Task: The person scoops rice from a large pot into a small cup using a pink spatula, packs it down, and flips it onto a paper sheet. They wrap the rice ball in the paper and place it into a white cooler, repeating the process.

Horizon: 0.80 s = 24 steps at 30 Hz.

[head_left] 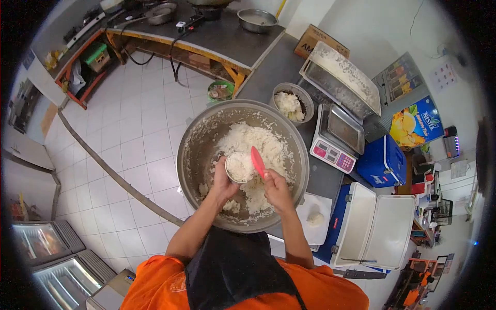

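"What is the left hand (pixel 222 182) doing?"

"Its fingers are curled around the side of a small bowl (pixel 237 182), partly closed to fit it. White rice (pixel 240 164) fills the bowl."

"And the right hand (pixel 278 191)?"

"Closed around the handle end of a pink paddle (pixel 257 159). The blade points up and away from the hand, over the right side of the bowl. I can't tell if it touches the rice there."

"Where is all this?"

"Over a big metal pot (pixel 192 150). Beneath and beyond both hands, a loose heap of rice (pixel 263 138) lies in it, with grains stuck to the inner wall."

"Anything near the right hand?"

"Just outside the pot, to its right and nearer the body, a white sheet (pixel 324 203) bears a small clump of rice (pixel 315 219). Farther right is an open cooler (pixel 355 227). Ahead and to the right are a scale (pixel 333 156) and, beyond the pot's rim, a smaller pot (pixel 309 102) with more rice."
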Tool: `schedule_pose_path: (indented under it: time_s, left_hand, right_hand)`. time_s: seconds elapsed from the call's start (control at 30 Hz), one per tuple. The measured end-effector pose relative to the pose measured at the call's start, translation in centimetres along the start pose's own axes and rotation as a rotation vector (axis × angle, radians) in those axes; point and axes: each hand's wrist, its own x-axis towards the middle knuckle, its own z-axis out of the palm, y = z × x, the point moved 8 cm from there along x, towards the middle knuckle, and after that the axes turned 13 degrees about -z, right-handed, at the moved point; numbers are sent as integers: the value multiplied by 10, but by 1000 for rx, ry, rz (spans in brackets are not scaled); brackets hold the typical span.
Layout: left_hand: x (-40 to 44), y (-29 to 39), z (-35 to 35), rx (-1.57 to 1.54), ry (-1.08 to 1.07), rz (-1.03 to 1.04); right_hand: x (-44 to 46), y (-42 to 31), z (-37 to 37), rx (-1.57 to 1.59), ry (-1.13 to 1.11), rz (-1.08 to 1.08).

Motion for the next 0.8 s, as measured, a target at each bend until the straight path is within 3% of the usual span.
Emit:
schedule_pose_path:
  time_s: [0.07,0.17,0.3,0.37,0.43,0.5,0.57,0.7,0.77,0.8]
  left_hand:
    - [10,-1,-15,7,17,7]
    - [24,-3,-34,99,29,5]
    - [25,-9,-33,194,69,-21]
    - [23,-7,-33,180,106,-20]
    - [26,-12,-20,296,23,-59]
    - [15,-17,-11,283,72,-84]
    - [13,-10,-11,278,123,-90]
    - [9,0,-9,163,-8,-56]
    - [-1,10,-5,-15,19,23]
    - [-2,11,-5,-16,15,39]
  right_hand:
    - [-2,-34,9,-336,-67,-245]
    - [-2,-9,11,-417,-117,-397]
    - [3,-22,4,-502,-283,-268]
    - [11,-43,-2,-352,-470,-266]
    - [20,-53,-1,-367,-420,-277]
    - [17,-65,2,-386,-376,-297]
    - [10,-65,20,-668,-540,-289]
    - [9,-66,-3,-565,-507,-357]
    - [-1,-71,-26,-447,-116,-410]
    - [-8,-57,-18,-443,-126,-423]
